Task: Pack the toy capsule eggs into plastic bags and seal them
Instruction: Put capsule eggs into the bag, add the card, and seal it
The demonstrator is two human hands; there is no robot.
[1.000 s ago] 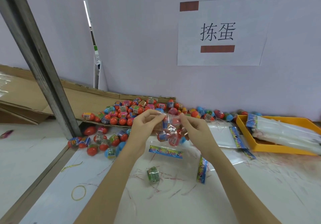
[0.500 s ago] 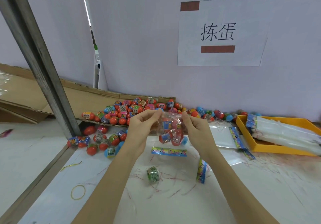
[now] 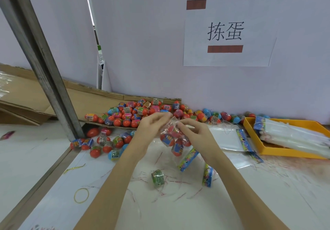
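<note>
We see both hands raised above the white table (image 3: 250,203), working at the neck of one clear plastic bag (image 3: 174,140) that hangs between them with several red capsule eggs inside. The left hand (image 3: 151,128) pinches the bag's top with curled fingers, and the right hand (image 3: 194,131) pinches it from the other side — fingertips of the two nearly touching at the gathered plastic. The bag's printed header strip (image 3: 188,157) dangles below the eggs, tilted. Behind the hands lies the pile of loose capsule eggs (image 3: 135,113), partly on a flattened cardboard sheet (image 3: 85,99) and partly spilled onto the table beside a slanting metal post (image 3: 41,58). On the table near us sit a small green roll (image 3: 158,178), a yellow rubber band (image 3: 81,195) and another folded header (image 3: 207,175). To the right, a yellow tray (image 3: 253,140) holds stacked empty bags (image 3: 292,135) — more flat bags (image 3: 230,138) lie just beside it.
</note>
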